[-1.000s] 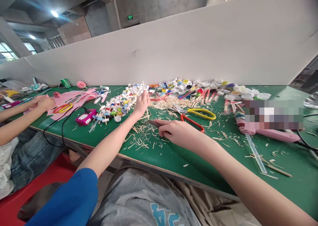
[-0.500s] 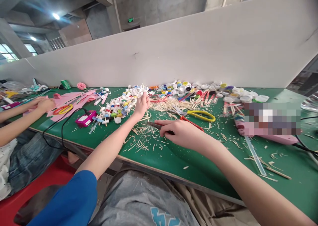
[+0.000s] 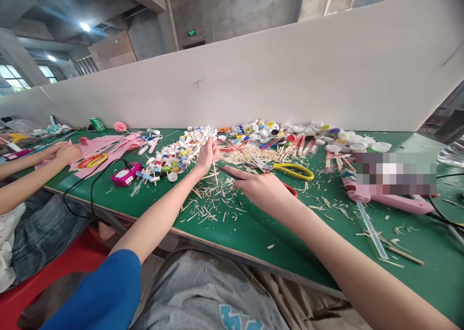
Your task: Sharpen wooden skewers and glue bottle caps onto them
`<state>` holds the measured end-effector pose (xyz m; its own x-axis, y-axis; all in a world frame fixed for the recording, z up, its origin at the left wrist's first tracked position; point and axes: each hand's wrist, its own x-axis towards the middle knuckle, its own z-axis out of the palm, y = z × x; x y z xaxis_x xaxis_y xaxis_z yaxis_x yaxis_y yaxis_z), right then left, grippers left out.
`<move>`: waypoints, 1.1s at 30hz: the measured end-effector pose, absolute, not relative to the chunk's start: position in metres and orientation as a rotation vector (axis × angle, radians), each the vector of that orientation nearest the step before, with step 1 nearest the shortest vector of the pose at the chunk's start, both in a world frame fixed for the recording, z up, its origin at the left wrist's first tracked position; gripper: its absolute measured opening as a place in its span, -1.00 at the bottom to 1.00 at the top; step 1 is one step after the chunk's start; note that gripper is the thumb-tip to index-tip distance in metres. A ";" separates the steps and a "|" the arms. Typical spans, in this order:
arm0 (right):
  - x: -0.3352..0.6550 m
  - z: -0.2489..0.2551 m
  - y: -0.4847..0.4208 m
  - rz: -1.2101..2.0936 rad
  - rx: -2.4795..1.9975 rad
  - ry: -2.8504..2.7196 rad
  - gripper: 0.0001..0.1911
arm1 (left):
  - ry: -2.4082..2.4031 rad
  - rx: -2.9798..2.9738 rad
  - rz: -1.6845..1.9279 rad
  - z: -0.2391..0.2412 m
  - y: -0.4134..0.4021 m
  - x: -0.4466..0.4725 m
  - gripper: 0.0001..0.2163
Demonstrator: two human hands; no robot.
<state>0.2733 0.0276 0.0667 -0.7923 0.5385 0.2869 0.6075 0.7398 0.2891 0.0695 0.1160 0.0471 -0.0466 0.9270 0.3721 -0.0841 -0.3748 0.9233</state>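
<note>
My left hand (image 3: 206,157) is closed round a thin wooden stick (image 3: 216,177), held nearly upright, its ends showing above and below the fist. In my right hand (image 3: 261,189) is a narrow dark blade, seemingly a knife (image 3: 227,173), pointing left at the stick's lower part. Whether blade and stick touch, I cannot tell. Pale wood shavings (image 3: 208,203) lie scattered below both hands. Yellow-handled pliers or scissors (image 3: 294,170) rest just beyond my right hand, and a red handle (image 3: 291,190) is partly hidden behind it.
Bottle caps on sticks (image 3: 168,158) are heaped left of centre, with loose caps (image 3: 357,139) along the white partition (image 3: 232,88). A pink glue gun (image 3: 402,204), partly blurred out, lies right. Left are a magenta box (image 3: 126,175) with a black cable and another person's hands (image 3: 67,152) over pink sheets.
My right hand has risen slightly, bringing the dark blade up along the stick. My left hand keeps its grip, moving hardly at all. The view has shifted slightly.
</note>
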 end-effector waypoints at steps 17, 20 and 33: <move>0.262 0.062 0.030 -0.233 -0.951 -2.727 -0.70 | 0.970 1.425 1.576 0.046 0.116 0.070 -0.50; 0.262 0.063 0.031 -0.136 -0.958 -2.701 -0.71 | 0.972 1.431 1.572 0.045 0.118 0.070 -0.49; 0.266 0.061 0.021 -0.002 -0.987 -2.801 -0.72 | 0.965 1.485 1.567 0.048 0.113 0.070 -0.50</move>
<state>0.2658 0.0205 0.0606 -0.7659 0.6223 0.1617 0.6225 0.7807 -0.0555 0.0705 0.1133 0.0476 -0.0377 0.9034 0.4272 -0.0251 -0.4282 0.9033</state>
